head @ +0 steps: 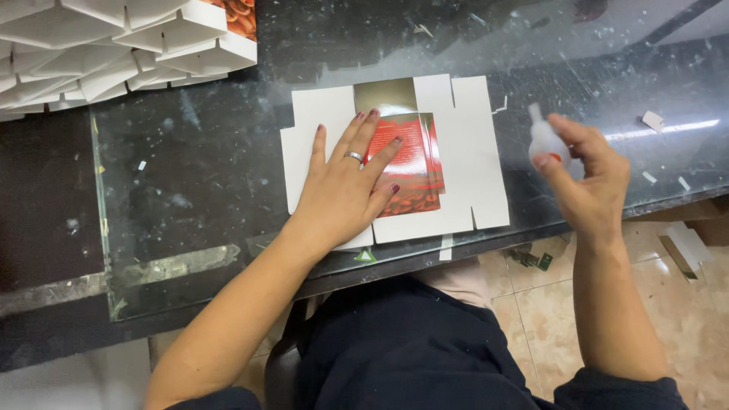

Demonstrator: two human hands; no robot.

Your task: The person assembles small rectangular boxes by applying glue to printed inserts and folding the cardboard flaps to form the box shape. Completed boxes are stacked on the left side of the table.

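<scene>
A flat box blank [395, 156] lies unfolded, white side up, near the front edge of a glass table [190, 190], one flap turned over at its middle to show a red printed face. The left hand [345, 186] lies open and flat across that flap and the white card beside it, fingers spread, gripping nothing, apparently pressing the fold down so the card stays put. To the right, apart from the blank, the right hand [588, 178] is closed around a small white bottle [545, 140], thumb at its side and nozzle tilted up, held just above the glass, seemingly kept ready. A stack of folded white boxes [114, 53] fills the table's far left corner; paper scraps [651, 120] dot the right.
</scene>
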